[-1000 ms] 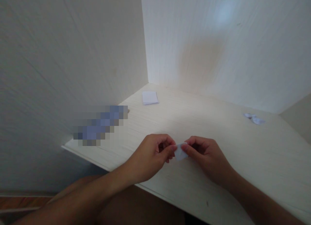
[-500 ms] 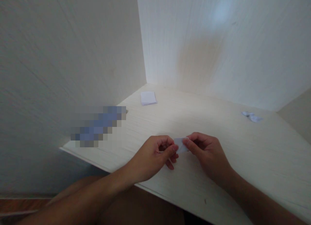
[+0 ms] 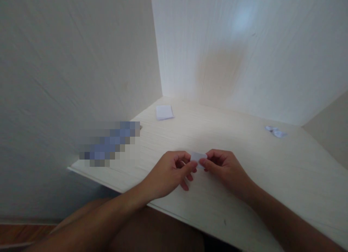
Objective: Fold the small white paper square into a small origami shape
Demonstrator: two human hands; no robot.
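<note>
A small white piece of paper [image 3: 198, 157], seemingly folded, is held between my two hands just above the table. My left hand [image 3: 174, 172] pinches its left side between thumb and index finger, the other fingers loosely curled below. On the right side, my right hand [image 3: 224, 168] grips the paper with the thumb on its near face. The fingertips hide parts of the paper's edges.
The pale table [image 3: 130, 172] fits into a corner of light walls. A stack of white paper squares [image 3: 164, 112] lies at the back left. Crumpled paper [image 3: 276, 131] lies at the back right. A pixelated bluish object [image 3: 111, 141] rests by the left wall.
My right thumb has come closer to my left thumb along the paper. Less of the paper's lower part shows. The whole view has shifted slightly.
</note>
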